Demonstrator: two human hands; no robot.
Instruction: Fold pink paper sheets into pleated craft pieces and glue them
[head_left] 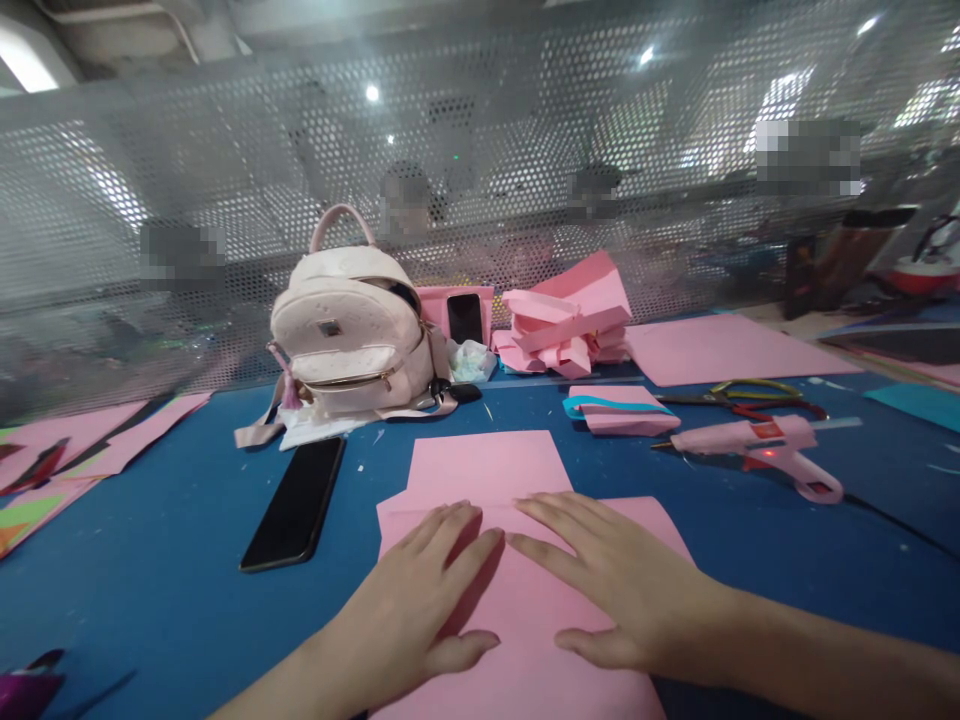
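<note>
Blue worktop (pixel 165 560) fills my view, and I'm sweeping it left to right. Far left, pink and coloured paper scraps (pixel 90 450) lie along the edge. Next, a black phone (pixel 296 505) lies flat, screen up, just in front of a pale pink backpack (pixel 349 335) standing upright against the mesh screen (pixel 225 200). A second phone (pixel 465 318) leans upright behind it, beside the bag.

Now the middle: my left hand (pixel 420 610) is pressed flat on the pink sheet (pixel 480 470), fingers spread and straight, the grip apart and clamped on nothing. The sheet lies on the worktop right in front of me, its far part folded over so a narrower flap sits on top, with a crease line running across just past my fingertips. My right hand (pixel 615 590) lies flat beside the left, fingers also extended, palm down on the same sheet, grip apart; the two index fingers nearly meet at the crease.

Further right and back, a heap of folded pink paper (pixel 570 320) sits near the mesh. A small pink stack with a teal strip (pixel 619 408) lies in front of it. Scissors (pixel 750 395) rest just behind a pink glue gun (pixel 757 445), which lies on its side. A large pink sheet (pixel 720 350) lies flat beyond them.
</note>
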